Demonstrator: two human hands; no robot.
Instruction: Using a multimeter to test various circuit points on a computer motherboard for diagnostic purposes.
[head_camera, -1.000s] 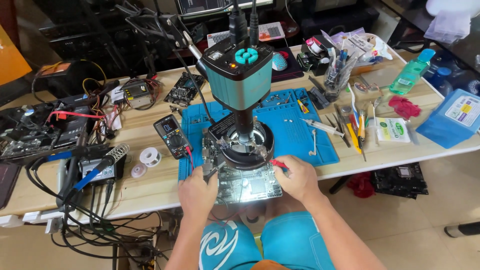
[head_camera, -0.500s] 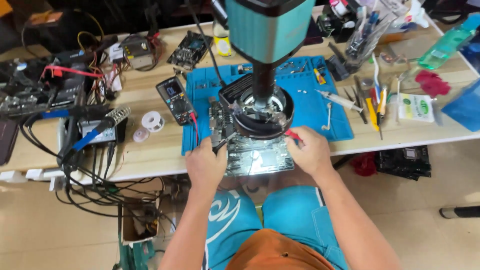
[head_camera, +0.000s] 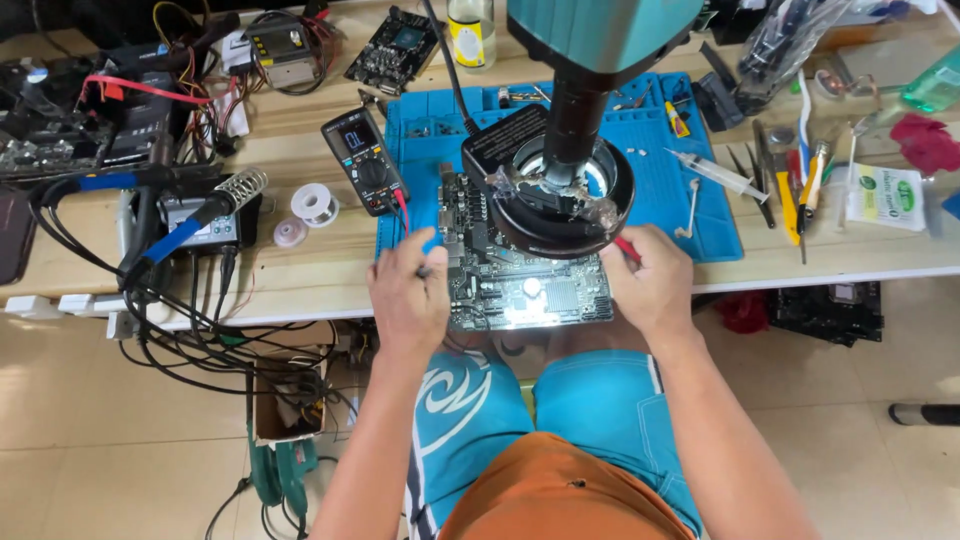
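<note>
The circuit board (head_camera: 520, 275) lies flat at the near edge of your bench, partly on the blue mat (head_camera: 690, 215), with its near part lit brightly. The black ring light (head_camera: 562, 205) of the teal microscope (head_camera: 590, 30) hangs right over its far half.

Your left hand (head_camera: 408, 295) sits at the board's left edge, fingers curled together and pinching a thin black probe (head_camera: 424, 268) whose tip is on the board's left edge. Your right hand (head_camera: 650, 280) is at the board's right corner, fingers closed around a red probe (head_camera: 626, 250) that runs in under the ring light; its tip is hidden.

A multimeter (head_camera: 362, 160) lies just left of the mat, and a red lead runs from it towards your left hand. Further left are a solder reel (head_camera: 316, 204) and a soldering iron (head_camera: 160, 245) with a blue grip. Right of the mat lie a syringe (head_camera: 718, 172) and hand tools (head_camera: 800, 185).
</note>
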